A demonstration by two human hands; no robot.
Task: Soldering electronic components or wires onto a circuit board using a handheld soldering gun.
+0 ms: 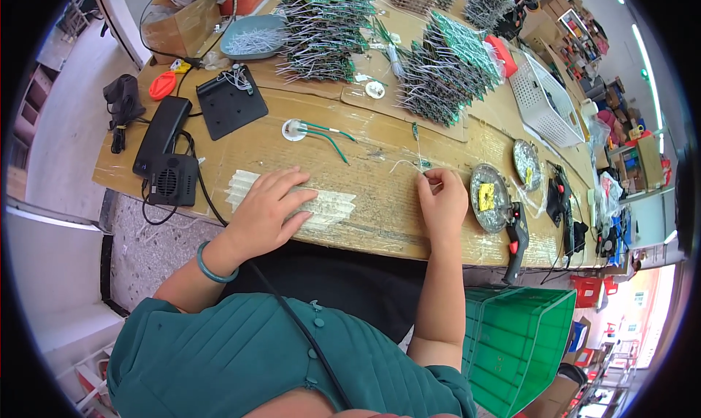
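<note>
My left hand [266, 212] lies fingers spread over cream, tape-like strips [332, 208] with jagged ends, near the table's front edge. Further right, my right hand [444, 197] pinches a small green circuit board [426, 165] with thin white wires. Most of that board's grip is hidden by the fingertips. One wire [419, 146] runs up from it toward another small green piece [415, 131]. Between and beyond my hands sits a round white part [293, 130] with two green wires, touched by neither hand.
Right of my right hand are a metal dish [491, 217] with a yellow sponge and a black soldering gun [518, 235]. Tall stacks of wired circuit boards [445, 71] stand at the back. Black devices [173, 178] lie left; a green crate [518, 345] stands below the table.
</note>
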